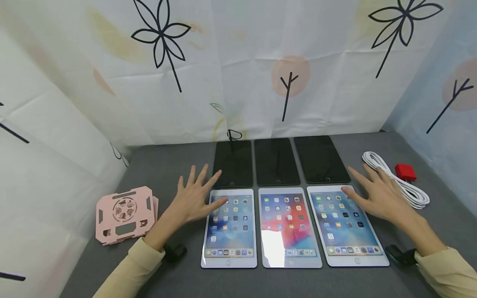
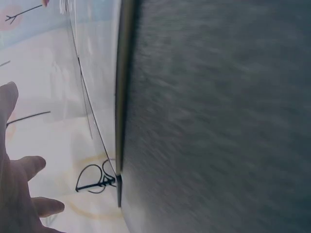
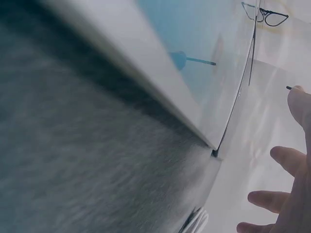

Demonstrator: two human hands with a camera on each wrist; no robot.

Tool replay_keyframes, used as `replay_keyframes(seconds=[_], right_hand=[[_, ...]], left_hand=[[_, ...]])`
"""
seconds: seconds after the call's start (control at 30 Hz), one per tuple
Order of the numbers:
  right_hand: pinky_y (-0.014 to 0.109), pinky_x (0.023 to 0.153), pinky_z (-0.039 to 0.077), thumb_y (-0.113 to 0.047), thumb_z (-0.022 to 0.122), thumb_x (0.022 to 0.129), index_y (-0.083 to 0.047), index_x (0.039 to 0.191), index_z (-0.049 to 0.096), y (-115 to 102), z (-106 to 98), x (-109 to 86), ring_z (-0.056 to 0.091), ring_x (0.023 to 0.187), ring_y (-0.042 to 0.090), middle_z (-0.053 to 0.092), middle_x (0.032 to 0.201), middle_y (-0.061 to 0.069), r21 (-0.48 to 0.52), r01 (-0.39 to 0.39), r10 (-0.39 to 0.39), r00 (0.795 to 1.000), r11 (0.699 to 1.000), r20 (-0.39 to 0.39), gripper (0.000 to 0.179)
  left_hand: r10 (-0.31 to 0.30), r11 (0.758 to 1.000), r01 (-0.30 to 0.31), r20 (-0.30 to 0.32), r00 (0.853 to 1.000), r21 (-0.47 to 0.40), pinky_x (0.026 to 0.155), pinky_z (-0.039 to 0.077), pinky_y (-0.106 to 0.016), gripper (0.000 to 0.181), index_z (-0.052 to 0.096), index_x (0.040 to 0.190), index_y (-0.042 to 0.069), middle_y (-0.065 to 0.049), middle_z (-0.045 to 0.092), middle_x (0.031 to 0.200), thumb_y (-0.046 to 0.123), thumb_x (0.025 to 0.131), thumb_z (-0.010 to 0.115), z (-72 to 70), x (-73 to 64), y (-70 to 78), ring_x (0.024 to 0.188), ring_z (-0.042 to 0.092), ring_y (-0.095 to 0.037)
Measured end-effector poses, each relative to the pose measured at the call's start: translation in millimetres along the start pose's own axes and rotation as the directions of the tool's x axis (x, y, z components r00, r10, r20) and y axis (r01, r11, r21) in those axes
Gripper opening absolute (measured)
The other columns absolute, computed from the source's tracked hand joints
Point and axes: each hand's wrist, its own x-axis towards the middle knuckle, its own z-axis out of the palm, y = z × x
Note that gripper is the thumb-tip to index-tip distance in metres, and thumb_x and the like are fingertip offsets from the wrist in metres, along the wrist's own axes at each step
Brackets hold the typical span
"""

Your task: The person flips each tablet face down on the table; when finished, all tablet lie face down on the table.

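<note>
Three white tablets with lit screens lie in a front row: a left one (image 1: 231, 227), a middle one (image 1: 288, 227) and a right one (image 1: 344, 225). Behind them is a row of three black tablets, the left (image 1: 233, 163), middle (image 1: 276, 161) and right (image 1: 321, 159), their screens dark. My left hand (image 1: 195, 196) is spread with straight fingers, its thumb over the upper left of the left white tablet. My right hand (image 1: 381, 194) spreads likewise, thumb over the right white tablet's upper corner. Neither hand holds anything; whether they touch the tablets I cannot tell.
Pink cases (image 1: 124, 215) with cut-outs lie stacked at the left. At the right are a coiled white cable (image 1: 413, 192) and a red plug adapter (image 1: 405, 172). A printed white cloth (image 1: 246, 82) hangs behind the grey table (image 1: 290, 283).
</note>
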Motion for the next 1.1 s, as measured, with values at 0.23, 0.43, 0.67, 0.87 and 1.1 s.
replay_keyframes(seconds=[0.23, 0.43, 0.67, 0.87, 1.1], right_hand=[[0.086, 0.103, 0.021, -0.060, 0.053, 0.098, -0.008, 0.158, 0.034, -6.7, -1.7, 15.4, 0.023, 0.140, 0.067, 0.026, 0.157, 0.041, 0.020, -0.011, 0.011, 1.000, 1.000, 0.004, 0.082], [0.085, 0.098, 0.030, -0.058, 0.055, 0.098, -0.004, 0.156, 0.037, -9.3, -1.2, 24.2, 0.030, 0.133, 0.069, 0.034, 0.150, 0.041, 0.020, -0.001, 0.001, 1.000, 1.000, -0.006, 0.081], [0.083, 0.099, 0.033, -0.057, 0.056, 0.097, 0.000, 0.154, 0.038, -8.6, -0.2, 33.1, 0.034, 0.130, 0.067, 0.037, 0.146, 0.042, 0.050, 0.000, 0.001, 1.000, 0.999, -0.018, 0.082], [0.084, 0.101, 0.030, -0.057, 0.057, 0.097, -0.002, 0.156, 0.035, -7.0, -1.1, 38.4, 0.033, 0.132, 0.067, 0.035, 0.148, 0.042, 0.076, -0.014, 0.013, 1.000, 0.997, 0.004, 0.084], [0.082, 0.103, 0.030, -0.058, 0.057, 0.097, -0.002, 0.157, 0.032, -9.0, -1.4, 45.3, 0.034, 0.134, 0.066, 0.034, 0.149, 0.042, 0.080, -0.024, 0.022, 0.999, 0.996, 0.024, 0.086]], left_hand=[[0.038, 0.999, -0.037, 0.022, 0.999, -0.029, 0.114, 0.020, -0.080, 0.086, 0.022, 0.164, 0.034, -0.015, 0.015, 0.172, 0.073, 0.093, 0.050, -0.3, 21.5, 17.7, 0.156, 0.013, -0.052], [0.086, 0.994, -0.082, 0.044, 0.995, -0.077, 0.113, 0.027, -0.077, 0.086, 0.021, 0.164, 0.032, -0.015, 0.016, 0.172, 0.073, 0.094, 0.049, 4.9, 41.8, 42.4, 0.155, 0.019, -0.051], [0.130, 0.987, -0.123, 0.063, 0.990, -0.106, 0.113, 0.031, -0.073, 0.087, 0.017, 0.165, 0.035, -0.012, 0.016, 0.173, 0.076, 0.094, 0.046, 11.2, 64.5, 73.2, 0.156, 0.023, -0.047], [0.158, 0.982, -0.149, 0.077, 0.984, -0.112, 0.114, 0.032, -0.070, 0.087, 0.017, 0.165, 0.035, -0.011, 0.016, 0.173, 0.076, 0.093, 0.045, 13.5, 84.0, 99.5, 0.156, 0.024, -0.044], [0.148, 0.986, -0.138, 0.118, 0.982, -0.092, 0.116, 0.033, -0.065, 0.087, 0.013, 0.164, 0.040, -0.007, 0.014, 0.174, 0.079, 0.092, 0.041, 18.5, 108.1, 129.2, 0.156, 0.025, -0.041]])
